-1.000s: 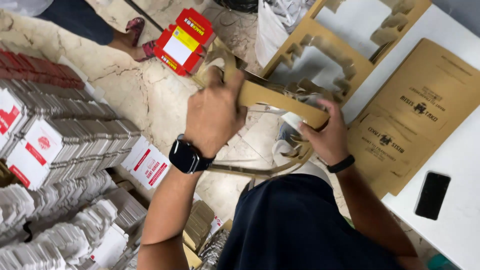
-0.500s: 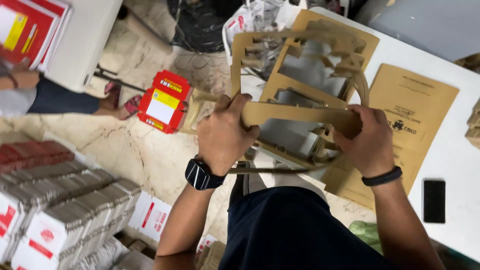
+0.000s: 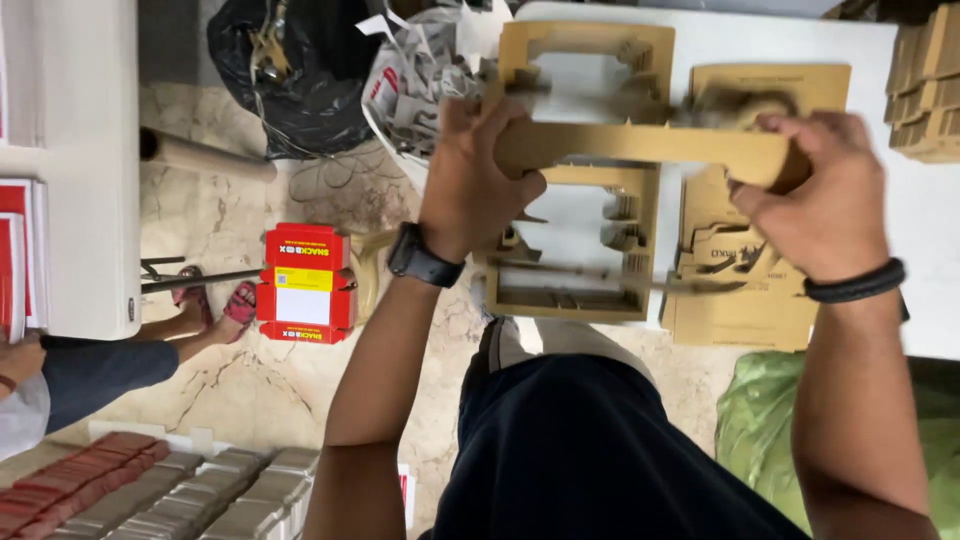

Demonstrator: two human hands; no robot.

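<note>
I hold a brown cardboard cut-out frame (image 3: 640, 146) level in front of me, above a white table (image 3: 925, 215). My left hand (image 3: 476, 175), with a black watch on the wrist, grips the frame's left end. My right hand (image 3: 815, 195), wearing a black wristband, grips its right end. Beneath the frame lie another die-cut cardboard frame (image 3: 570, 240) and flat brown printed sheets (image 3: 740, 290) on the table.
A flat red and yellow carton (image 3: 303, 283) lies on the marble floor. A black rubbish bag (image 3: 300, 75) stands further off. Stacks of folded cartons (image 3: 180, 490) fill the lower left. Another person's legs and sandalled feet (image 3: 205, 305) are at the left beside a white table (image 3: 80, 170). A green bag (image 3: 770, 420) is lower right.
My view has swung right and closer. Both hands have lifted the cardboard frame up over the table and spread further apart along its bar.
</note>
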